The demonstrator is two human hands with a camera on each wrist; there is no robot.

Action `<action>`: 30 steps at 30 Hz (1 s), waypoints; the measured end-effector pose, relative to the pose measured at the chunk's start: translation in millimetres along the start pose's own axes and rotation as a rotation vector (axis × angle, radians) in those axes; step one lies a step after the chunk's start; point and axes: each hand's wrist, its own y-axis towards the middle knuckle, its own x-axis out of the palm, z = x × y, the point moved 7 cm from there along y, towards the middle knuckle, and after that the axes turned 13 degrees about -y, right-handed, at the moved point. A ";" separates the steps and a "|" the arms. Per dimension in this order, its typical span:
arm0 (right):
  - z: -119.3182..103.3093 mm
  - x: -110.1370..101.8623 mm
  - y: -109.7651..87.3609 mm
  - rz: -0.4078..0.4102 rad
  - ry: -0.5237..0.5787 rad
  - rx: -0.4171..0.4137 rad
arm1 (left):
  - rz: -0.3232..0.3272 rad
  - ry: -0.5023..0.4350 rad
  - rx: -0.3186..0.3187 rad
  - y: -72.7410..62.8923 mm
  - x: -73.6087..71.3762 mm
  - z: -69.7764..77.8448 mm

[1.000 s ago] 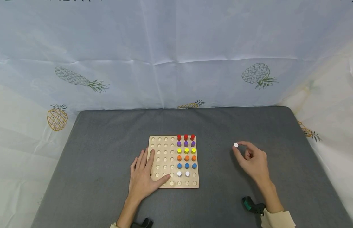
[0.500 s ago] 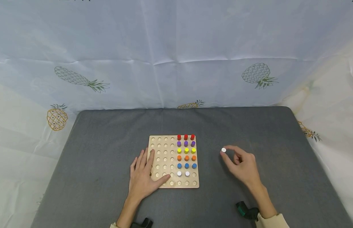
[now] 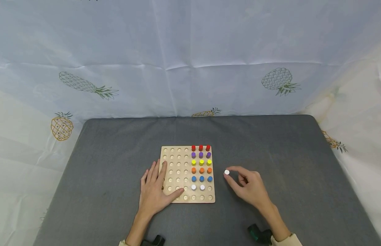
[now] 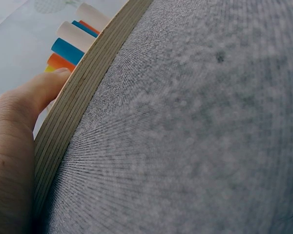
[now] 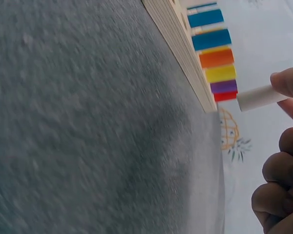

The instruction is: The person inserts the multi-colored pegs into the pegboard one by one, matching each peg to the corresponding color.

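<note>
A square wooden pegboard lies on the grey table. Its right-hand columns bear rows of red, purple, yellow, orange and blue pegs, three to a row, and below them two white pegs. My left hand rests with spread, straight fingers on the board's left side, thumb over the lower holes. Right of the board, my right hand pinches a white peg between thumb and forefinger, apart from the board. In the right wrist view that white peg sticks out from the fingertips, the other fingers curled.
Grey cloth covers the table. A pale curtain printed with pineapples hangs behind and at both sides. Dark devices sit at both wrists, the right one near the sleeve.
My right hand has moved left and towards me with the white peg, coming close to the board's right edge. The left hand and the board have stayed in place.
</note>
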 end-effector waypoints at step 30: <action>-21.4 44.1 -17.8 -0.254 0.133 -0.091 | 0.004 -0.006 0.002 -0.2 -0.3 0.4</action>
